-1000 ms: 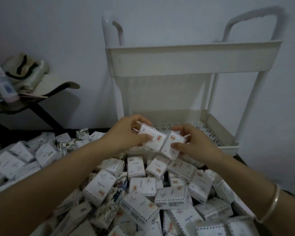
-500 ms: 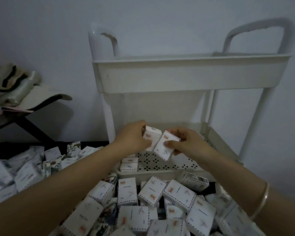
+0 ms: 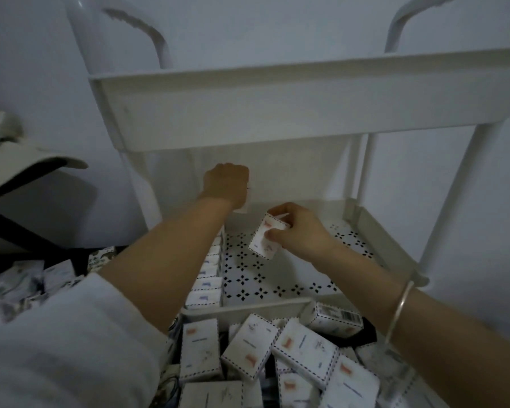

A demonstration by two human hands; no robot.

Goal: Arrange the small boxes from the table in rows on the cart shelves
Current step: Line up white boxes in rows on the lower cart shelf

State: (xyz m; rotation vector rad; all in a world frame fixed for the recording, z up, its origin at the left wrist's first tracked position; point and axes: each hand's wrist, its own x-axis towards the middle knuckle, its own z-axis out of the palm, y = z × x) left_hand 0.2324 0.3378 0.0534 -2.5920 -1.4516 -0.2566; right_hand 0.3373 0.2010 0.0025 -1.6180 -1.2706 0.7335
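Two tiers of a white cart [image 3: 277, 113] rise over a heap of loose boxes [image 3: 277, 354]; one row [image 3: 208, 278] lines its perforated lower shelf [image 3: 277, 278]. Right hand [image 3: 301, 231] pinches a small box [image 3: 264, 238] above it; left hand [image 3: 227, 184] hides its grip.

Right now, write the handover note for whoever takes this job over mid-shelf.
Left hand: reached to the back of the lower shelf, closed; only a white corner shows beneath it, probably a box.
Right hand: holds one small box, tilted, above the shelf floor, not yet set down.
Done: one row of boxes stands along the shelf's left wall.
Left: the rest of that shelf is bare, and the loose boxes on the table still need shelving. The inside of the top shelf is hidden from here.
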